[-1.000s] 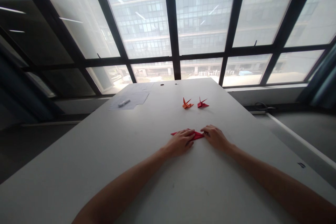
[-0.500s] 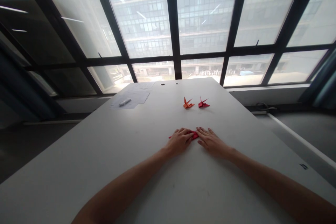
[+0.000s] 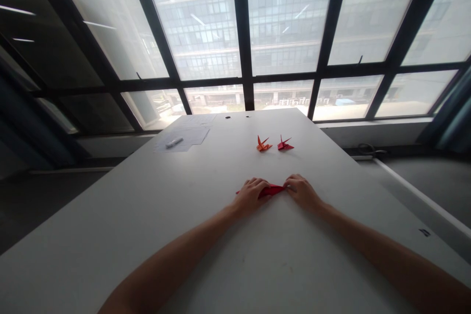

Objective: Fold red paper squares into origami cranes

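Note:
A folded strip of red origami paper lies on the white table, its pointed left tip poking out past my left hand. That hand grips the paper's left part from above, hiding much of it. My right hand pinches the paper's right end with curled fingers. Farther away stand an orange origami crane and a red origami crane, side by side and apart from my hands.
The long white table runs toward a wall of large dark-framed windows. Papers and a white marker lie at its far left. Scissors rest on a low ledge beyond its right edge.
My right hand's fingers have gone from flat and spread beside the paper to curled on its right end. More of the red paper now shows between my hands.

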{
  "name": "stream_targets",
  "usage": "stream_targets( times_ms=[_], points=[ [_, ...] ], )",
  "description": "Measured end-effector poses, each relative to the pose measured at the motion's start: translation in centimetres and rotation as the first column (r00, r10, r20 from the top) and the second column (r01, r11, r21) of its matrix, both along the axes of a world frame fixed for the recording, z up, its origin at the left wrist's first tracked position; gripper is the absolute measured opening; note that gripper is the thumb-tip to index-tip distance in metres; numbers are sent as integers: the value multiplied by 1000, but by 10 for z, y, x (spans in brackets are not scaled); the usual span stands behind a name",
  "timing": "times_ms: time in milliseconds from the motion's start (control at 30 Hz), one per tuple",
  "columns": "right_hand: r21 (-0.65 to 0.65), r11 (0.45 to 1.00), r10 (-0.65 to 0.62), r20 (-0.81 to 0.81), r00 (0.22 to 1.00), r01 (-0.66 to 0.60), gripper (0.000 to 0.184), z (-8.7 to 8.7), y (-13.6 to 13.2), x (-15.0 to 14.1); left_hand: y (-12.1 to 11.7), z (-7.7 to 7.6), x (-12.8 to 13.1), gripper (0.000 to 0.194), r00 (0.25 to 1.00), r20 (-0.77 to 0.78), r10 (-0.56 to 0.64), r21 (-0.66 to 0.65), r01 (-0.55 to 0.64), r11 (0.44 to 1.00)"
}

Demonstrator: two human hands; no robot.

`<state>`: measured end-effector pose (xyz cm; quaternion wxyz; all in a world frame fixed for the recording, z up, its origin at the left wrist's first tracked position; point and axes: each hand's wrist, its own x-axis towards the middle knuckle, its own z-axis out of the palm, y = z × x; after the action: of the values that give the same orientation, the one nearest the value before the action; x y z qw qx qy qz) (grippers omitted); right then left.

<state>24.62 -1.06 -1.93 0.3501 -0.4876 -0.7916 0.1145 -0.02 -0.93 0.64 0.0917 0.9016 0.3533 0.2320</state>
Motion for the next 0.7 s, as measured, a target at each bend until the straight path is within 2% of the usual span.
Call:
stream_targets(
  times_ms=[100, 300, 533, 700],
  points=[
    [10, 1000, -2, 64, 998, 1, 19, 3, -4, -2, 0, 0, 0, 19, 999, 7, -41, 10, 41, 999],
    [61, 998, 12, 222, 975, -26, 19, 15, -13, -2, -3, 3, 0, 23, 996, 8, -87, -8, 87, 996],
    [39, 998, 32, 190, 981, -40, 14, 14, -9, 1, -4, 3, 2, 18, 994, 37, -105, 17, 104, 994],
    [33, 998, 43, 232, 972, -52, 17, 12, -7, 0, -5, 3, 3, 21, 994, 41, -98, 24, 97, 995]
  ],
)
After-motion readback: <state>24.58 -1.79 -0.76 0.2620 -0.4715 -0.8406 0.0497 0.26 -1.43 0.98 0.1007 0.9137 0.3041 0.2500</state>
